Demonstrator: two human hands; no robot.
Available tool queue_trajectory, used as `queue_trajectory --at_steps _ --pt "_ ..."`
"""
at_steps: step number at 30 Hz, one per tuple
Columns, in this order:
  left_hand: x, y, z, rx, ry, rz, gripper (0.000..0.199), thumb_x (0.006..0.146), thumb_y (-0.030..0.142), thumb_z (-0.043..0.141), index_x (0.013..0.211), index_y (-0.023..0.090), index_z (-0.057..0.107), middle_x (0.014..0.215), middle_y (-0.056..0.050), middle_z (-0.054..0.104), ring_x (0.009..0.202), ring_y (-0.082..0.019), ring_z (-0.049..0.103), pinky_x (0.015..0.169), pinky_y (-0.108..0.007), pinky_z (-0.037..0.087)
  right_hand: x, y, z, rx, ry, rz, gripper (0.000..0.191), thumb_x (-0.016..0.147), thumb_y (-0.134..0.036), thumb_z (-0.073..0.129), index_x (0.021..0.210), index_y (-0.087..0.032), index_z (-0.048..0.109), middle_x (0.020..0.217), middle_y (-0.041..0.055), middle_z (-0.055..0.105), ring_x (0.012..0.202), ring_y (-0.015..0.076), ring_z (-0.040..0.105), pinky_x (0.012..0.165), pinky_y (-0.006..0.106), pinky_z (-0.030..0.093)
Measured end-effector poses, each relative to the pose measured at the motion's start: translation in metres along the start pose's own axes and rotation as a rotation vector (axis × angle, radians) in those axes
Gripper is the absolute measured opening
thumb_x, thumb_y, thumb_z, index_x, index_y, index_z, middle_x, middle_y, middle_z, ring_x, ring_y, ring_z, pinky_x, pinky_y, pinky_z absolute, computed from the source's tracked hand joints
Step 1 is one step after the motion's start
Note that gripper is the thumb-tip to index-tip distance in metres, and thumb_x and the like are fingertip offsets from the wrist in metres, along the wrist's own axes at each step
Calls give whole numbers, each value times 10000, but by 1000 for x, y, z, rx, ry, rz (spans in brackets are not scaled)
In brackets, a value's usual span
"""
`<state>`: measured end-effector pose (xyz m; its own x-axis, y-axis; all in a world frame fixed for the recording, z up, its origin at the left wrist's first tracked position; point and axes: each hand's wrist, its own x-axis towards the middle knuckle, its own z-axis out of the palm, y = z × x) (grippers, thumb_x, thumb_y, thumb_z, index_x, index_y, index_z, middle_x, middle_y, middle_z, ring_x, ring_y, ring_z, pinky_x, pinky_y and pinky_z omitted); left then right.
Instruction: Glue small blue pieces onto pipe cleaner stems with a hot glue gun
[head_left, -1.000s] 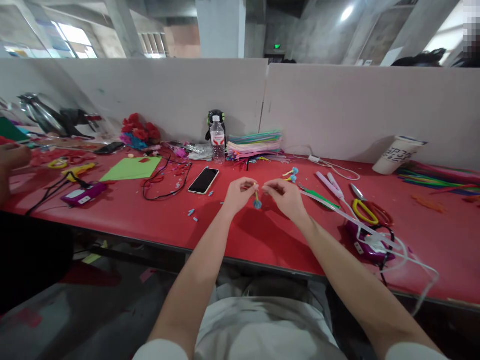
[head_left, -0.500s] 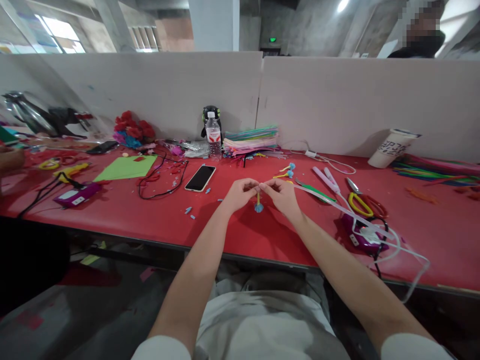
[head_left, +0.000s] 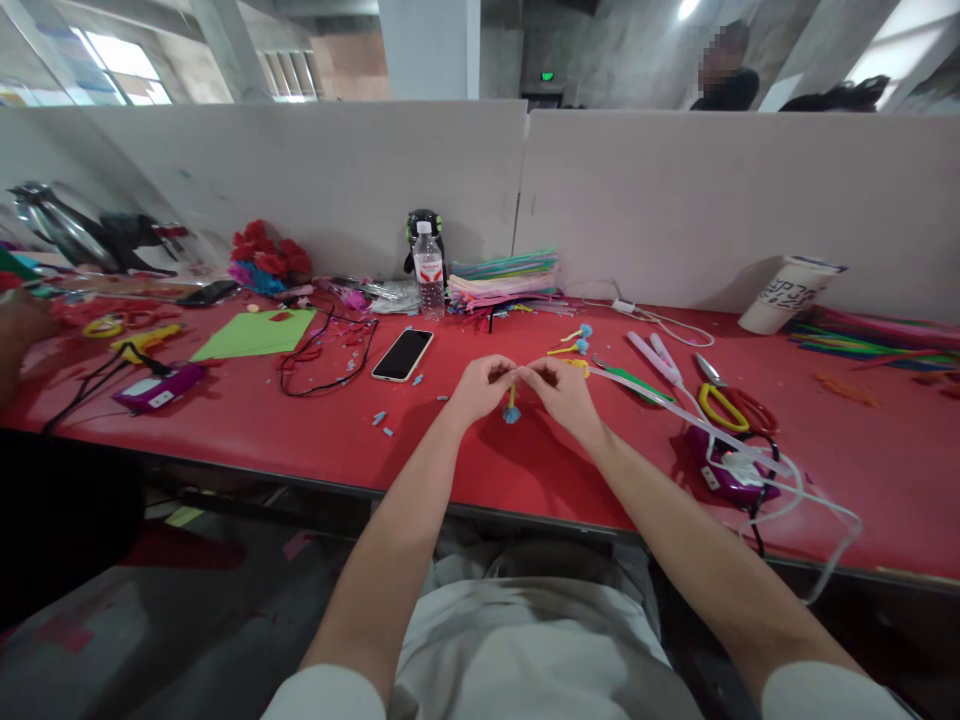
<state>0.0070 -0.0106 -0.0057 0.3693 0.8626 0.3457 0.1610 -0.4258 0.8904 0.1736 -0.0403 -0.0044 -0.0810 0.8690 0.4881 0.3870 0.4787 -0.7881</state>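
My left hand (head_left: 484,388) and my right hand (head_left: 562,392) meet fingertip to fingertip above the red table. Both are closed in a pinch at the top of a small pipe-cleaner flower (head_left: 511,412), its yellow stem hanging down to a blue fluffy head. The upper end of the stem is hidden by my fingers. Just beyond my right hand lie similar yellow-and-blue pipe-cleaner pieces (head_left: 579,346). A pale strip (head_left: 637,385) runs rightward from beside that hand, past green-handled tweezers (head_left: 646,390).
To the right are a pink hair straightener (head_left: 654,358), scissors (head_left: 724,408), a purple power box (head_left: 712,480) and a tilted paper cup (head_left: 784,298). A phone (head_left: 403,356), blue scraps, a water bottle (head_left: 429,275) and a pipe-cleaner pile (head_left: 502,280) are left and ahead. Another person's hand (head_left: 22,335) shows far left.
The flower's blue head has swung slightly left and my fingers have shifted a little. The person behind the partition has moved left.
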Motion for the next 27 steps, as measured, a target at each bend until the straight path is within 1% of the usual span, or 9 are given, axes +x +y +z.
queue_trajectory --at_steps 6,8,12,16,19,23,25,27 --pt "-1 -5 3 234 79 1 118 817 243 552 786 157 627 701 -14 629 632 -113 557 620 -245 434 0 3 4 -158 -22 -92 207 912 -324 502 843 -184 639 802 50 684 723 175 610 706 298 456" --pt "-2 -6 5 246 112 -2 100 806 205 535 775 165 621 679 -10 623 610 -113 553 596 -242 425 0 4 6 -228 -22 -135 186 916 -285 487 843 -186 627 808 56 676 742 183 606 723 305 448" --pt "-3 -7 8 203 156 -11 104 776 141 507 763 168 606 664 -8 619 584 -108 549 572 -235 419 0 4 7 -349 -5 -202 164 917 -233 464 851 -186 607 834 73 660 782 199 593 755 321 432" --pt "-3 -8 9 229 182 7 102 768 133 512 753 162 609 662 -9 617 597 -107 548 583 -235 420 -1 -1 6 -407 -8 -235 168 916 -224 462 842 -186 609 827 79 650 799 209 582 763 328 428" --pt "-2 -7 9 231 185 4 92 784 163 526 758 160 614 672 -13 628 591 -107 551 581 -238 426 0 -2 3 -387 -7 -244 177 916 -241 479 847 -180 630 823 76 657 793 206 588 762 325 435" --pt "0 -5 7 162 167 -1 125 814 258 569 787 154 633 723 -34 663 641 -120 594 626 -247 470 1 1 -2 -274 15 -205 217 918 -324 508 853 -185 662 813 56 676 733 181 600 728 310 457" --pt "1 -5 4 128 201 1 176 820 318 588 799 152 640 732 -41 673 657 -127 611 644 -252 490 1 1 -4 -205 47 -165 242 906 -374 528 836 -188 665 795 47 680 706 174 604 707 304 468" --pt "2 -7 2 114 264 -5 217 821 362 595 802 152 644 725 -43 676 658 -133 624 652 -258 505 0 0 -6 -154 69 -125 263 886 -413 554 802 -187 659 759 41 677 675 169 602 688 301 475"
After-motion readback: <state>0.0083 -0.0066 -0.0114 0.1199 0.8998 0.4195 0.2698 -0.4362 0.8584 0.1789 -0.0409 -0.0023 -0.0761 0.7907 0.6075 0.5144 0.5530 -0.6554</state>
